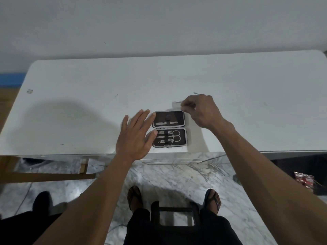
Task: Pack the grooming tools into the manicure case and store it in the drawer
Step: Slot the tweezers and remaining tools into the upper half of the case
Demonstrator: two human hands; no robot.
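I stand at a white table [74, 96] pushed against a plain pale wall [159, 23]. Its top is scuffed here and there, with a small chip near the far left corner and a few dark specks. My shadow falls broad across its left half.

The manicure case [169, 129] lies open flat near the table's front edge, its two dark-lined halves one behind the other. The near half holds scissors [174, 135] and several clippers under straps; the far half holds a file [167, 123] tucked under a central strap.

My left hand [135, 137] hovers just left of the case, fingers spread and straight, gripping nothing; the fingertips reach the case's left rim, though I cannot tell whether they touch it. My right hand [201, 110] is behind and to the right of the case, fingers curled in a pinch on a thin metal tool [179, 102], whose slim end sticks out to the left. It is too small and blurred to say which tool. Another thin sliver [196, 93] shows beyond my knuckles.

Below the table edge is grey-veined marble floor [168, 177]. My sandalled feet stand on it, a dark stool [174, 214] between them. A wooden frame [44, 174] stands at left and a blue strip runs along the wall's base.
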